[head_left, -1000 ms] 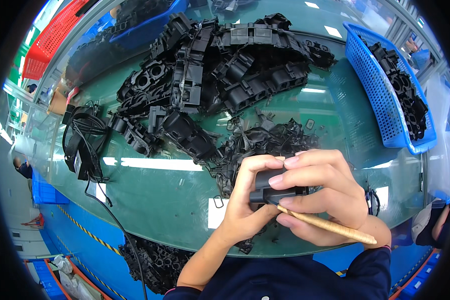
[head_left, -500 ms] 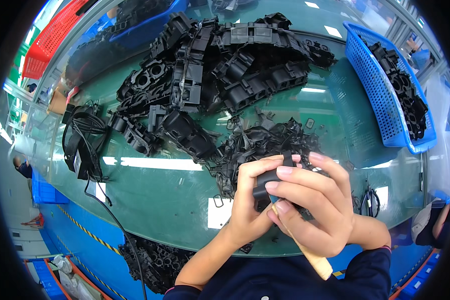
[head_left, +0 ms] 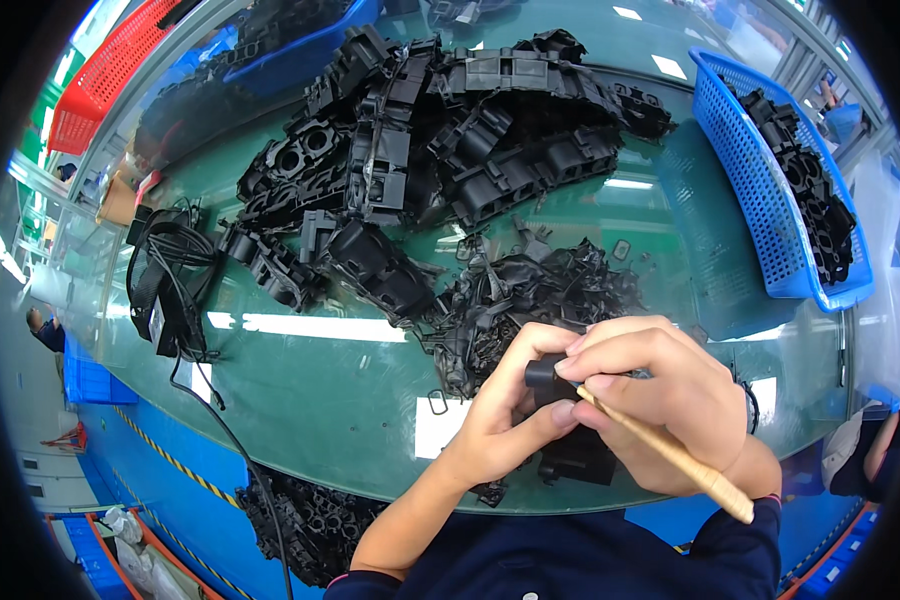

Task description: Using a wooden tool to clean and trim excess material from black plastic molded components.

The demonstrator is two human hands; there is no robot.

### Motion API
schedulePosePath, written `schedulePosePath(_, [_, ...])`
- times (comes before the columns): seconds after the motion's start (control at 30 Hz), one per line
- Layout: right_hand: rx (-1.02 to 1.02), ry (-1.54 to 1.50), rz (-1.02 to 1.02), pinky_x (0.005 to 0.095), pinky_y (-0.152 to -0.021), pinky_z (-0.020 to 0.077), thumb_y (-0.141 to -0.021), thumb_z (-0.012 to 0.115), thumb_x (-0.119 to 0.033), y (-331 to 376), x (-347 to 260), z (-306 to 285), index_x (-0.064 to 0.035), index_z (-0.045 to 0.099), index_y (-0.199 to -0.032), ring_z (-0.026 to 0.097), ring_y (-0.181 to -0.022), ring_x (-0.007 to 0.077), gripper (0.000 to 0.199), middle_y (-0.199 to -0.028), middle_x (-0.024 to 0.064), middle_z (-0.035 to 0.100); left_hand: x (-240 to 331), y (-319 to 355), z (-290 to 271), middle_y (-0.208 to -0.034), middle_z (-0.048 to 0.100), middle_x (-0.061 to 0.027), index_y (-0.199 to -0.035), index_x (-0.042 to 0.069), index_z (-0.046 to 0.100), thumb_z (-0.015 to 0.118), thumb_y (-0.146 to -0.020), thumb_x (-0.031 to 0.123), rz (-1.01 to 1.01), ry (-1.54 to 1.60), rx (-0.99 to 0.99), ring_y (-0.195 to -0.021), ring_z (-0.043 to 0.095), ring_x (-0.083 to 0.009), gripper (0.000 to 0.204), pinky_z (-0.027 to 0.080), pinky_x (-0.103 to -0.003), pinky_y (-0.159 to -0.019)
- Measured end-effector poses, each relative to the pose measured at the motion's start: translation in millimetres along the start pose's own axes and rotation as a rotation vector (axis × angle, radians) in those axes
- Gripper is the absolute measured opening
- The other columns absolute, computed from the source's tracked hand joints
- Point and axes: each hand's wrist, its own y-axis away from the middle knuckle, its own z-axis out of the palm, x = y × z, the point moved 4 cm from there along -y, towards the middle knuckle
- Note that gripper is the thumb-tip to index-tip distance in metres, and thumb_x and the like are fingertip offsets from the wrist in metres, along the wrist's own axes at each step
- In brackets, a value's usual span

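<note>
Near the table's front edge, my left hand [head_left: 502, 428] is closed round a black moulded plastic part [head_left: 543, 378], whose lower portion shows below the fingers. My right hand [head_left: 675, 395] grips a slim tool with a tan, wrapped-looking handle [head_left: 685, 462]. The tool's tip meets the part between both hands; its working end is hidden by fingers, so its exact kind cannot be told. Just beyond my hands lies a heap of thin black plastic scraps [head_left: 530, 295]. Behind that is a large pile of black moulded parts [head_left: 500, 185].
A blue basket [head_left: 760, 215] holding black parts stands at the right. Coiled black cable [head_left: 175, 265] lies at the left of the green table [head_left: 320, 385], its cord hanging over the front edge. More black parts [head_left: 315, 525] sit below the table. A red basket [head_left: 105, 85] is at the far left.
The part has been turned and lowered within my left hand. My right hand has shifted right, and the tool's handle now slants further out to the right.
</note>
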Motion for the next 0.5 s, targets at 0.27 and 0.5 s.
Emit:
schedulePosePath(0.27, [-0.097,-0.075,0.063,0.0396,-0.076,0.0515,-0.068,0.069,0.007,-2.5,0.4,-3.7,-0.0026,0.054,-0.082,0.063,-0.081,0.0293,0.023,-0.088,0.0144,0.064,-4.3,-1.3,-1.5,-0.117,0.043,-0.0127,-0.124,-0.002,0.035,0.036,-0.091,0.053,-0.044,0.004,-0.025,-0.114,0.04,-0.0186,0.064,0.029,-0.031,-0.098])
schedulePosePath(0.5, [-0.132,-0.039,0.083,0.0468,-0.086,0.0471,-0.067,0.07,0.001,-5.4,-4.3,-7.0,-0.0038,0.055,-0.082,0.062,-0.09,0.0314,0.021,-0.094,0.0152,0.063,-1.3,0.4,0.3,-0.118,0.043,-0.0153,-0.125,-0.004,0.032,0.033,-0.093,0.05,0.087,-0.17,0.064,-0.112,0.044,-0.0202,0.063,0.034,-0.032,-0.096])
